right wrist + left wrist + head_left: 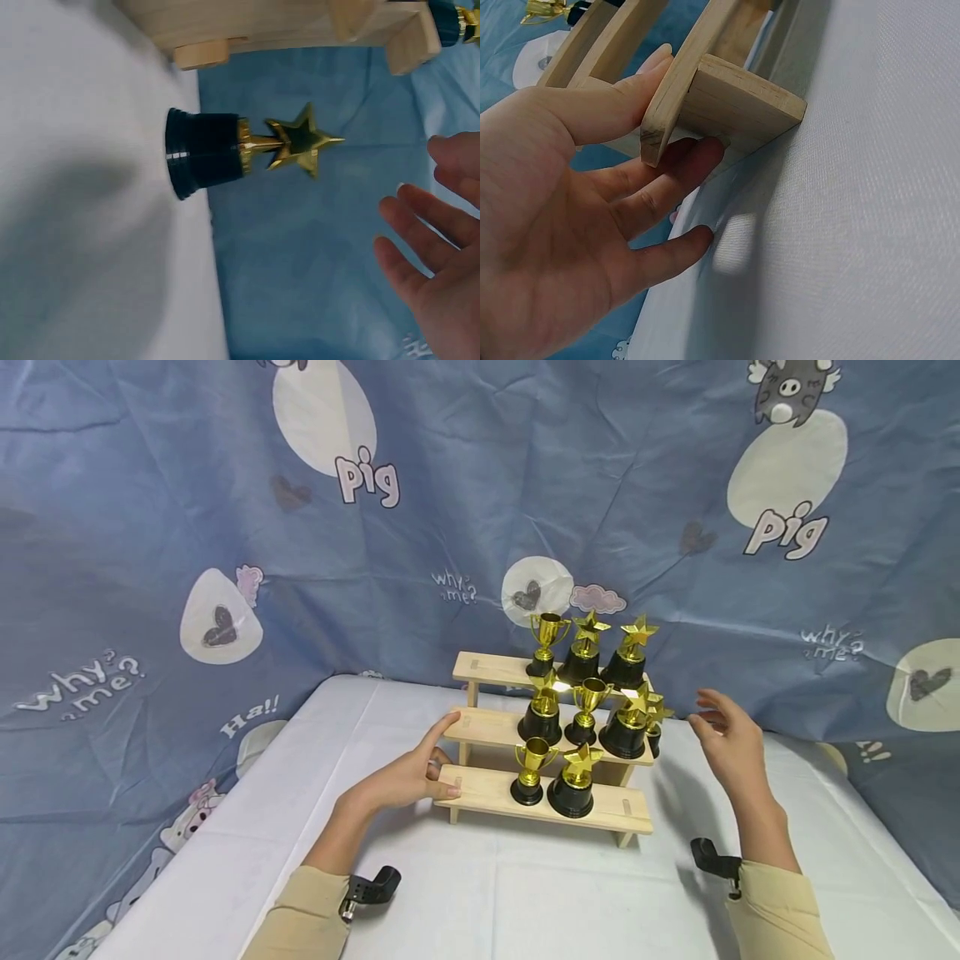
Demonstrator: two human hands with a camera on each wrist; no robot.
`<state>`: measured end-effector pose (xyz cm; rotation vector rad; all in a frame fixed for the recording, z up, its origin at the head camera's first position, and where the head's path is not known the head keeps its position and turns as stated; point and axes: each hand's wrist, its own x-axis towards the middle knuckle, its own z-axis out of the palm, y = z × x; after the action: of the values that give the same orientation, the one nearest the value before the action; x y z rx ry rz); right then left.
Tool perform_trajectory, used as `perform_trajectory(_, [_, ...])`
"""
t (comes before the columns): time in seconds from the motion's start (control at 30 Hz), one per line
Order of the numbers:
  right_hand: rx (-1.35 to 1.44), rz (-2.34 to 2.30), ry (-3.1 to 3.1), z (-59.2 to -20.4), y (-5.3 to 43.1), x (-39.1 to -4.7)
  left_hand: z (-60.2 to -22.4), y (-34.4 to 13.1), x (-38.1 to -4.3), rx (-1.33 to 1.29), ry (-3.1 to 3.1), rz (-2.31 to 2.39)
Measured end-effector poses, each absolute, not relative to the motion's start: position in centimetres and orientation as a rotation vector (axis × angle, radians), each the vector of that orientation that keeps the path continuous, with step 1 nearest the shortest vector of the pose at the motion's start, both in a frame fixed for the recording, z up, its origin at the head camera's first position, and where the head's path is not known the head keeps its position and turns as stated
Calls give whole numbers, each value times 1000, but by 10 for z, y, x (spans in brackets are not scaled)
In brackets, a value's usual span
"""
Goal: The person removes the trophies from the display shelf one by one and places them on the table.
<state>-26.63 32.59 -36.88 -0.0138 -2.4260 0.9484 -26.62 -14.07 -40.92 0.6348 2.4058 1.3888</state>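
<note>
A three-step wooden display stand (483, 783) bears small gold trophies with black bases. My left hand (401, 779) grips the left end of its lowest step. In the left wrist view the thumb lies on top of the board and fingers reach beneath it. My right hand (729, 745) hovers at the right of the stand, fingers bent loosely, with nothing in it. Nearest to that hand, a star trophy (214, 150) stands upright on the table beside the stand, apart from the fingers; in the head view it is partly hidden behind a middle-step star trophy (625, 727).
A cup trophy (529, 772) and a star trophy (573, 785) stand on the lowest step. More cups and stars fill the right part of the upper steps. White cloth covers the table (555, 902). A blue printed curtain (420, 527) hangs behind it.
</note>
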Motion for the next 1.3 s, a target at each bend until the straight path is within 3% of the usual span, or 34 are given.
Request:
perform_trajectory(0.6, [117, 955, -2213, -324, 304, -239, -410, -142, -267, 626, 2403, 1397])
perform_trajectory(1.3, [588, 893, -2213, -307, 267, -221, -410, -142, -268, 630, 2403, 1393])
